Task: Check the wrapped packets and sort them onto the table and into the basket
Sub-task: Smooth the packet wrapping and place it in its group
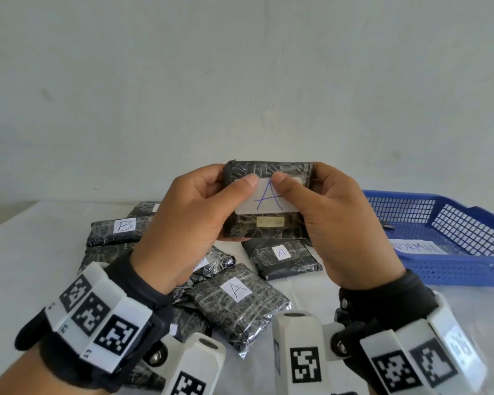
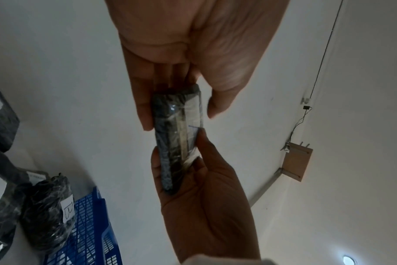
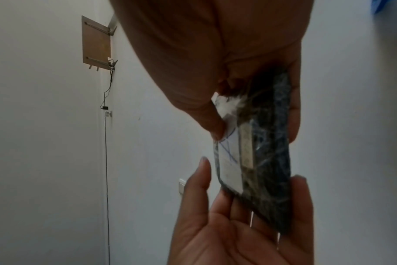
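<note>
While both hands hold a packet [image 1: 268, 226], the basket [image 1: 451, 269] holds a "NORMAL" label [image 1: 418, 248].

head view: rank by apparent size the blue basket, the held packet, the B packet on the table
1. blue basket, largest though cut off by the frame edge.
2. held packet, gripped by left hand and right hand; raised nearer the camera, which inflates it.
3. B packet, partly hidden; true size may match the held packet.
</note>
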`<state>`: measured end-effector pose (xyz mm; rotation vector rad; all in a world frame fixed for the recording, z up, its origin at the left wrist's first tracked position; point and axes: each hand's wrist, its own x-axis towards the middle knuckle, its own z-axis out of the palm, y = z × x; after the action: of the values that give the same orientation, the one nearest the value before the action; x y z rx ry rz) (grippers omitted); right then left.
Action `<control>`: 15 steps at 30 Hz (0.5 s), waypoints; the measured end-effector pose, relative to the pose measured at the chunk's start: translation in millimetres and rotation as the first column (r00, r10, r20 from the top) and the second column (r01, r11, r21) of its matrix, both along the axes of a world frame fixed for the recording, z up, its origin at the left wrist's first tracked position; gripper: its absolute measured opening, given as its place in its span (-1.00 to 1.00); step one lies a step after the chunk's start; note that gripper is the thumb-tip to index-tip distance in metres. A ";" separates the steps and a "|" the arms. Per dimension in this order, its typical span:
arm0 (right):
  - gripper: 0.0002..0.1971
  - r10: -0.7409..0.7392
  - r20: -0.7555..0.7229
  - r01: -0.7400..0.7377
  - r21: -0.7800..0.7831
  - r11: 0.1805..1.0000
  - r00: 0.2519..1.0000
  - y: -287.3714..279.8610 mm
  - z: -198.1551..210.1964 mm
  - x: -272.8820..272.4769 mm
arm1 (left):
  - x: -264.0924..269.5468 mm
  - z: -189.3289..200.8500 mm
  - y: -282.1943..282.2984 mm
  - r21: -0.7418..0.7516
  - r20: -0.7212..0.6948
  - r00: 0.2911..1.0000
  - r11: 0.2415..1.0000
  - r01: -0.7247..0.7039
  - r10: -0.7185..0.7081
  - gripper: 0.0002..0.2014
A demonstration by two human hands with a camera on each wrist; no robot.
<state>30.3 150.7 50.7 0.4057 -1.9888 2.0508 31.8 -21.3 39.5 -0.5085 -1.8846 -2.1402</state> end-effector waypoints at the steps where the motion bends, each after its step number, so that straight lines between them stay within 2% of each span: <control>1: -0.78 -0.007 -0.003 0.007 0.001 1.000 1.000 -1.5 -0.4 0.3 | 0.1 -0.4 0.0 0.000 0.002 1.000 1.000 0.002 -0.002 -0.86; 6: -0.76 -0.022 -0.014 0.022 0.039 0.999 1.000 -4.8 -2.1 0.0 | -0.3 -0.1 -1.5 -0.007 0.011 1.000 1.000 -0.003 0.003 -0.85; 10: -0.87 0.013 0.038 -0.012 -0.028 1.000 0.999 0.2 -1.8 -1.1 | -2.0 0.3 -3.0 0.036 0.053 0.998 0.999 0.018 -0.020 -0.83; 15: -0.86 0.061 0.057 -0.053 -0.142 0.988 0.996 7.1 1.5 -1.5 | -3.8 0.9 -4.8 0.059 0.077 0.995 0.996 0.062 -0.066 -0.79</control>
<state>28.8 157.8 52.2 0.3789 -1.8712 2.2482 28.0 -26.0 40.4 -0.4860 -1.8655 -2.2796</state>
